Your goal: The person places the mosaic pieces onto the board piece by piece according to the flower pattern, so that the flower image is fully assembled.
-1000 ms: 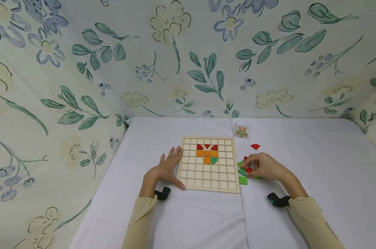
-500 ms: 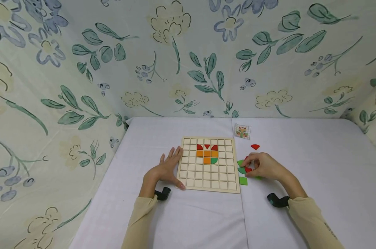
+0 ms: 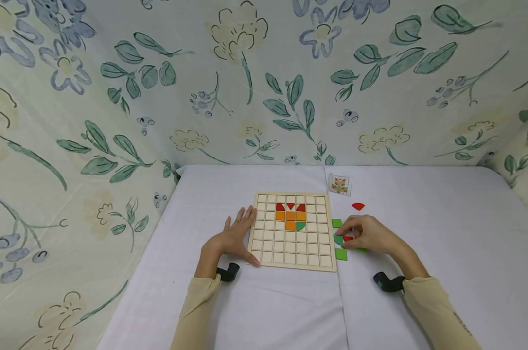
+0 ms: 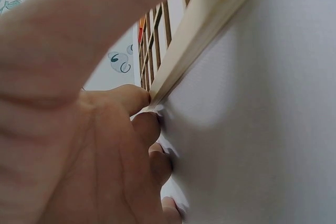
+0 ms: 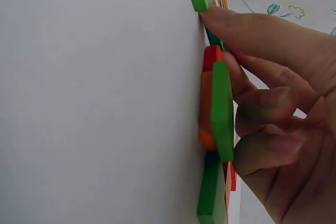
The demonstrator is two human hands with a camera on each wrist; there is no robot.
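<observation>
A wooden grid board (image 3: pixel 271 247) lies on the white-covered table, with red, orange and green tiles set in its upper middle cells. My left hand (image 3: pixel 233 237) is spread along its left edge, thumb at the lower corner; the left wrist view shows fingertips touching the board's side (image 4: pixel 184 51). My right hand (image 3: pixel 373 234) is right of the board, thumb and index finger pinching a dark green quarter-circle tile (image 3: pixel 339 240), mostly covered by the thumb in the right wrist view. A red tile (image 3: pixel 348 238) lies behind those fingertips. Beneath the palm, a light green tile (image 5: pixel 222 111) leans on an orange one (image 5: pixel 206 108).
Light green square tiles (image 3: pixel 341 254) lie beside the board's right edge. A red fan-shaped tile (image 3: pixel 358 206) sits farther back. Behind it is a small pattern card (image 3: pixel 340 184). Floral cloth (image 3: pixel 264 97) hangs behind the table.
My right hand has shifted slightly left with the dark green tile. A light green tile by its index finger now shows farther back as a square. My left hand stays put.
</observation>
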